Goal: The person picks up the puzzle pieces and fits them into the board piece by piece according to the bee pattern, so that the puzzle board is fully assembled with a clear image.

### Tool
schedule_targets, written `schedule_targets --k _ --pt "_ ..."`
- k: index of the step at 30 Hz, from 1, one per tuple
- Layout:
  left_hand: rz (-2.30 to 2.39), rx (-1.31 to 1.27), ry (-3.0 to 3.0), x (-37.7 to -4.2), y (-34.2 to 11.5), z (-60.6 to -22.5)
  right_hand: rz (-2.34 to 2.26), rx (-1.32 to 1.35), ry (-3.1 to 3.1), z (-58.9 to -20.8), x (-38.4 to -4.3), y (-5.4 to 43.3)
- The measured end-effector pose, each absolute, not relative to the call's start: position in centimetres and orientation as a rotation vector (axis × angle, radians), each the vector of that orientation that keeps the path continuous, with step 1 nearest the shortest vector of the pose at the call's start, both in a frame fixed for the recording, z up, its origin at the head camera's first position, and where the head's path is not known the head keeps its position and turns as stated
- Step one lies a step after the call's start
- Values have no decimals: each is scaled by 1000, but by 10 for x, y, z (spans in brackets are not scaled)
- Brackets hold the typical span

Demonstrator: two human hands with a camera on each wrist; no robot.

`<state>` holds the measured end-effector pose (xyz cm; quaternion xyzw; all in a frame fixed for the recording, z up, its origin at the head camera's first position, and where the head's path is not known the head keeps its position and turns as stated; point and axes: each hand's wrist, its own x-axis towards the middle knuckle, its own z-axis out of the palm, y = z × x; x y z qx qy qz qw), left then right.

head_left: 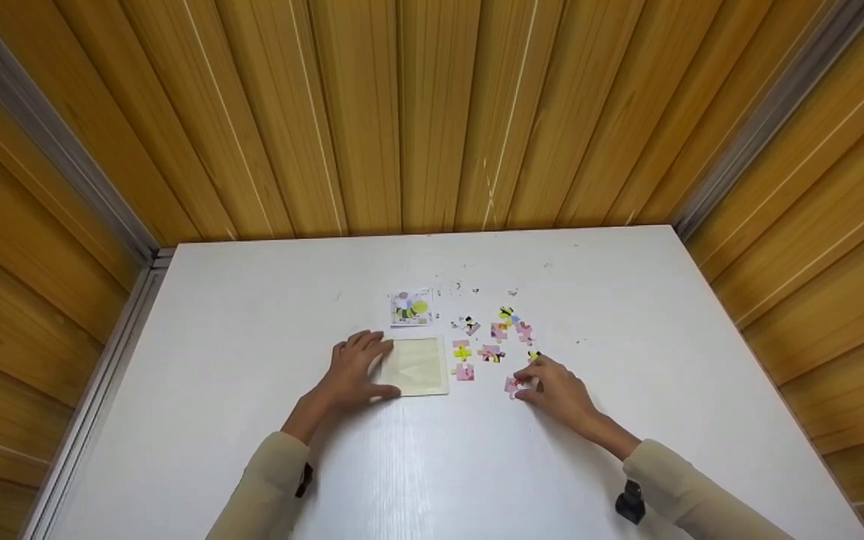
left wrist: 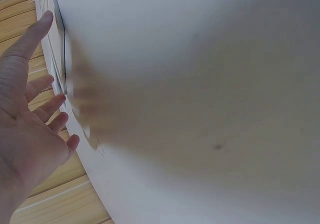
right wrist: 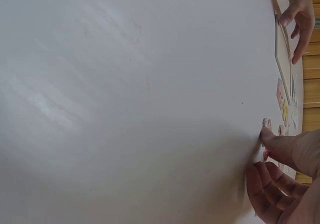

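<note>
A shallow cream puzzle tray (head_left: 417, 367) with a raised rim lies on the white table. My left hand (head_left: 357, 369) spans its left side, fingers near the upper corner and thumb at the lower rim; in the left wrist view the fingers of this hand (left wrist: 35, 108) are spread and loosely bent. To the right of the tray, my right hand (head_left: 558, 394) pinches a pink jigsaw piece (head_left: 511, 385) at the tabletop. The right wrist view shows the thumb of that hand (right wrist: 285, 179) against the piece. A yellow and black piece (head_left: 534, 355) lies partly hidden by its fingers.
Several loose jigsaw pieces lie between tray and right hand, among them a yellow piece (head_left: 462, 350) and a pink one (head_left: 465, 372). Behind the tray is a picture card (head_left: 410, 308) with a bee. Small dark marks dot the table (head_left: 267, 300); wooden panels (head_left: 432, 112) stand behind it.
</note>
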<state>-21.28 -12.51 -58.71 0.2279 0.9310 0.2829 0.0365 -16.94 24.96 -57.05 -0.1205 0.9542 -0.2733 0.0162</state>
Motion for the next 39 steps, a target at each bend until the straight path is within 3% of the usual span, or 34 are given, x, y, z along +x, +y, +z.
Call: schedule_targets --k 23,39 --pt "818 674 2819 -222 -141 -580 -832 -578 3050 -559 -177 245" --pt "845 681 2783 -217 -144 -585 -860 -649 2960 -556 -201 203"
